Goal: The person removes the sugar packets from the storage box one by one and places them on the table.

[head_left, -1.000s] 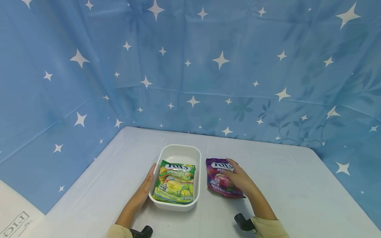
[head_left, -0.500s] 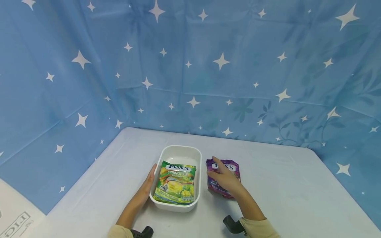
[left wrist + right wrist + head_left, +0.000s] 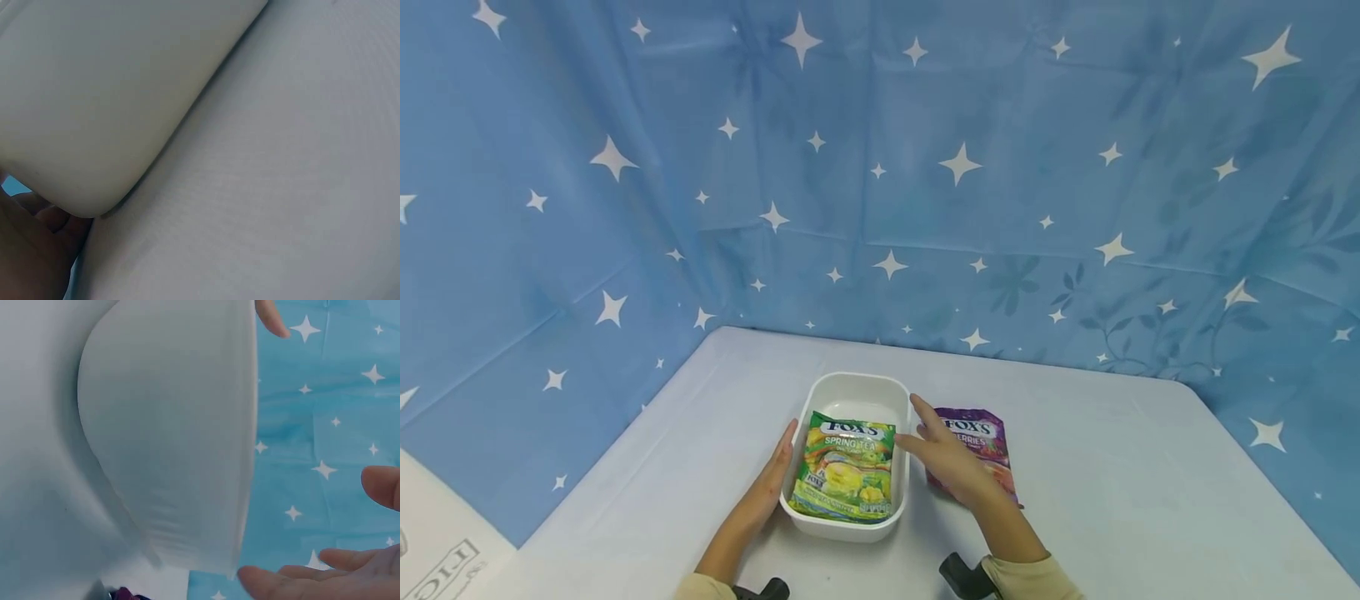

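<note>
A white plastic tub [image 3: 846, 531] stands on the table, with a green bag of Fox's Spring Tea candy [image 3: 842, 479] lying face up inside. My left hand [image 3: 763, 490] rests along the tub's left side with its fingers extended; the left wrist view shows the fingers by the tub's lower corner. At the opposite rim hovers my right hand [image 3: 953, 467], fingers spread and thumb apart, holding nothing. In the right wrist view its fingertips are close to the tub wall [image 3: 169, 431]; contact is hard to tell. A purple bag of Fox's Berries candy [image 3: 994, 454] lies behind the right hand, partly covered.
A white cloth covers the table [image 3: 1120, 483]. Behind it hangs a blue curtain [image 3: 1000, 183] with white stars. At the lower left corner is a pale printed surface [image 3: 445, 533]. Dark devices are strapped to both wrists.
My right hand has left the purple candy bag and moved left to the tub's right rim. The left hand stays at the tub's side. The head view has tilted slightly upward.
</note>
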`<state>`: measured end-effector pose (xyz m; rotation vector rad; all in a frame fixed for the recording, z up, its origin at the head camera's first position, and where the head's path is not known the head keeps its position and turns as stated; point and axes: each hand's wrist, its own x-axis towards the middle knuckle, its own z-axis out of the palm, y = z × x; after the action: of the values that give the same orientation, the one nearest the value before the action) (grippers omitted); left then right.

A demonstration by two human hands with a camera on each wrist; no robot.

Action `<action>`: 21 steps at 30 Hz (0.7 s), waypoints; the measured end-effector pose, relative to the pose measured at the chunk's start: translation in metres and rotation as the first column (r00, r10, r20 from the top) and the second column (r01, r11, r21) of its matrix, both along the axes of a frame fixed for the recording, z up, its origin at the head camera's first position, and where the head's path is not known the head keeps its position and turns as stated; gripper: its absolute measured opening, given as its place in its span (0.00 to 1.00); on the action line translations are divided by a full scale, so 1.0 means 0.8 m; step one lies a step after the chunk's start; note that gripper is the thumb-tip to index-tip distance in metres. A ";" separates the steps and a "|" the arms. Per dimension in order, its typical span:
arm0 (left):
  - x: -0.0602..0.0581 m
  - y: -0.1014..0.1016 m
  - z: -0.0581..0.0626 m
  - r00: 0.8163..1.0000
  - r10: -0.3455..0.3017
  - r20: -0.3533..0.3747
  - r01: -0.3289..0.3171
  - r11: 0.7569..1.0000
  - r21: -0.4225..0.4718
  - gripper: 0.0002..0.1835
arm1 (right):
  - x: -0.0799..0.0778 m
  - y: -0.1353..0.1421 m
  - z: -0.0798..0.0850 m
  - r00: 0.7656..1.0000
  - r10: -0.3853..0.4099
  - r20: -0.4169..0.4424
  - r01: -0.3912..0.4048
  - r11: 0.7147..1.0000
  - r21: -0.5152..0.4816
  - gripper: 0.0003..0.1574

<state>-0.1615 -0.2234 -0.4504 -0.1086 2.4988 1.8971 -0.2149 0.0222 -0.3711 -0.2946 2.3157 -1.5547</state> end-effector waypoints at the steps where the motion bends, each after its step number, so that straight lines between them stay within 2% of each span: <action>1: 0.000 0.000 0.000 1.000 0.000 -0.002 0.000 1.000 -0.001 0.33 | 0.001 -0.002 0.000 1.000 -0.002 0.007 0.002 1.000 -0.005 0.46; 9: 0.002 0.002 0.001 1.000 0.005 -0.007 -0.005 1.000 -0.018 0.33 | 0.006 -0.017 -0.003 1.000 -0.013 0.011 0.014 0.998 -0.058 0.46; 15: 0.001 0.001 0.003 1.000 -0.011 -0.025 0.011 1.000 -0.001 0.33 | 0.009 -0.026 0.000 0.999 0.027 0.036 -0.022 0.992 -0.128 0.46; 21: 0.001 0.001 0.002 1.000 -0.002 -0.010 0.002 1.000 0.004 0.33 | 0.013 -0.037 -0.004 0.997 0.030 0.072 -0.020 0.992 -0.125 0.46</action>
<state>-0.1609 -0.2229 -0.4490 -0.0967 2.5003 1.9075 -0.2045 -0.0073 -0.3745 -0.2903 2.1554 -1.6723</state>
